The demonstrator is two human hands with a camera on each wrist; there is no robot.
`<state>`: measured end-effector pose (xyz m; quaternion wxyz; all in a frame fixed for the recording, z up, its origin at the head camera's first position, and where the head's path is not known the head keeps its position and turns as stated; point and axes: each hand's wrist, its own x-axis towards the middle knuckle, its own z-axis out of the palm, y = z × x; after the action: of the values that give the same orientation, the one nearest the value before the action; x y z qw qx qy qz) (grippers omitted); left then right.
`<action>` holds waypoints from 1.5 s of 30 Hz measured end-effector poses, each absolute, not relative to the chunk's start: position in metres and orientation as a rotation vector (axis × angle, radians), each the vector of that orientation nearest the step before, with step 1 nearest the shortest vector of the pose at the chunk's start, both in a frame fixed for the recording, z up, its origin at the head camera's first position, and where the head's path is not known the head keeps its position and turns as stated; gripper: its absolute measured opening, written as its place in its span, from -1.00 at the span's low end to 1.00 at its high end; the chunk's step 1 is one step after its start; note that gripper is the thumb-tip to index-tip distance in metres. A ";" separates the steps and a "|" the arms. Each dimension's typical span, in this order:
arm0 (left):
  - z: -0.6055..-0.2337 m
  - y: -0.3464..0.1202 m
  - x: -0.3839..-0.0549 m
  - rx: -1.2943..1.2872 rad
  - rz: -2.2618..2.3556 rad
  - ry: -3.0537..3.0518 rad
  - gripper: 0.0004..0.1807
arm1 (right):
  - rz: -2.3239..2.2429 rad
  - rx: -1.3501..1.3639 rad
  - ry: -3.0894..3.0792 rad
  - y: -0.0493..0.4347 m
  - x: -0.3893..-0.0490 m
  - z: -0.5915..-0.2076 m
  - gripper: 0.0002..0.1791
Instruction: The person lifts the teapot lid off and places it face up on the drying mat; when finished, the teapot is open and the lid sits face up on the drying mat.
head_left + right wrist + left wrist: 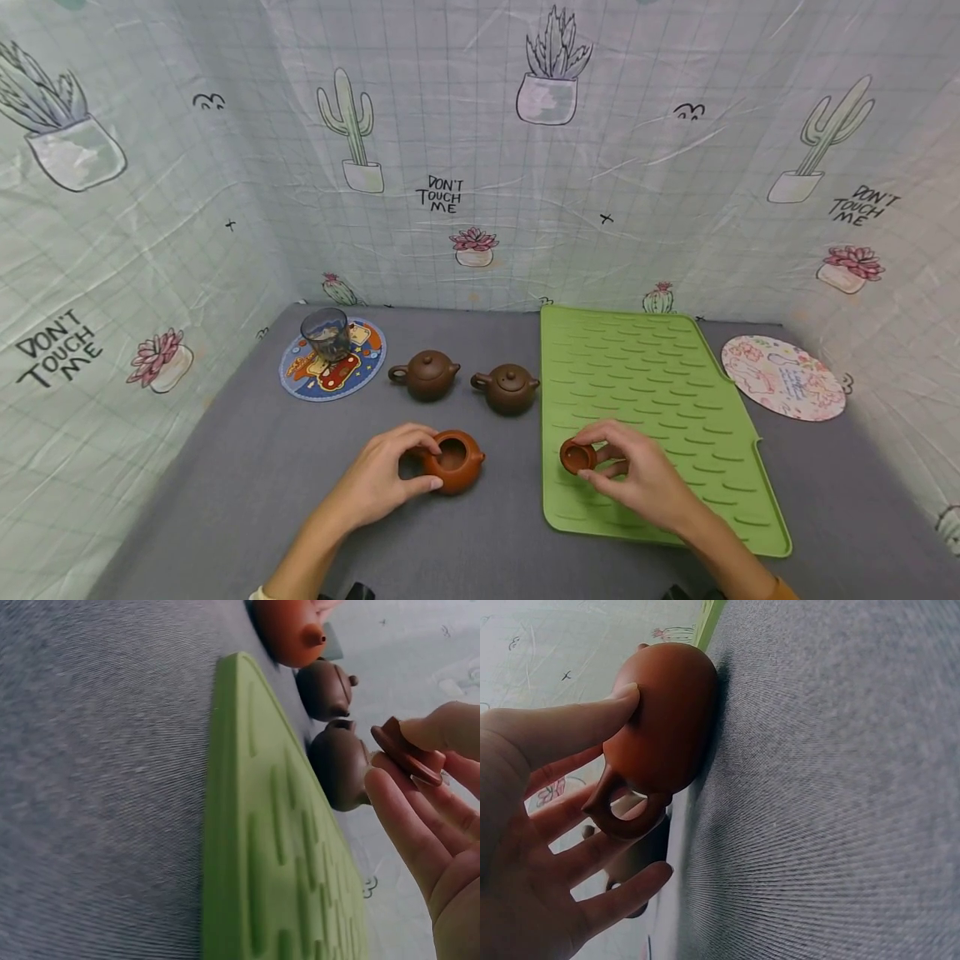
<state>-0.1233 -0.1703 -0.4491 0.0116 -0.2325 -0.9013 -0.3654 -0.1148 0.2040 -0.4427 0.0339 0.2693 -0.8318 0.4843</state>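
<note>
An orange-brown clay teapot (pixel 467 473) without its lid stands on the grey cloth, its spout to the right. My left hand (pixel 386 473) grips it at the rim, the thumb on the near side of the body. In the left wrist view, the other fingers spread around the handle (pixel 622 825). Over the left part of the green mat (pixel 630 367), my right hand (pixel 637 473) pinches a teapot lid (pixel 578 457) of the same clay, with its hollow underside facing up toward me. From the right wrist view, the lid (pixel 409 754) is raised above the mat and tilted.
Two dark brown teapots with lids on, one (pixel 429 376) left and one (pixel 510 389) right, stand behind the orange-brown one. A clear glass (pixel 327 333) sits on a round blue patterned coaster (pixel 296 385) at the back left. A pink floral coaster (pixel 783 377) lies right of the mat.
</note>
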 end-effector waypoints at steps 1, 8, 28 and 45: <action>-0.449 -0.170 -0.124 -0.726 -1.142 -2.814 -0.71 | 1.487 0.846 -2.552 0.204 -0.115 -0.445 -0.64; -0.447 -0.170 -0.125 -0.720 -1.162 -2.838 -0.71 | 1.458 0.932 -2.571 0.203 -0.112 -0.459 -0.64; -0.444 -0.170 -0.129 -0.722 -1.192 -2.836 -0.70 | 1.449 0.856 -2.774 0.210 -0.120 -0.469 -0.71; -0.443 -0.171 -0.133 -0.782 -1.157 -2.832 -0.70 | 1.417 0.772 -2.867 0.209 -0.124 -0.465 -0.70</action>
<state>-0.1334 -0.1706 -0.4431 -0.0080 -0.2475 -0.8969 -0.3664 -0.1240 0.2095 -0.4647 -0.0740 0.2340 -0.8691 0.4295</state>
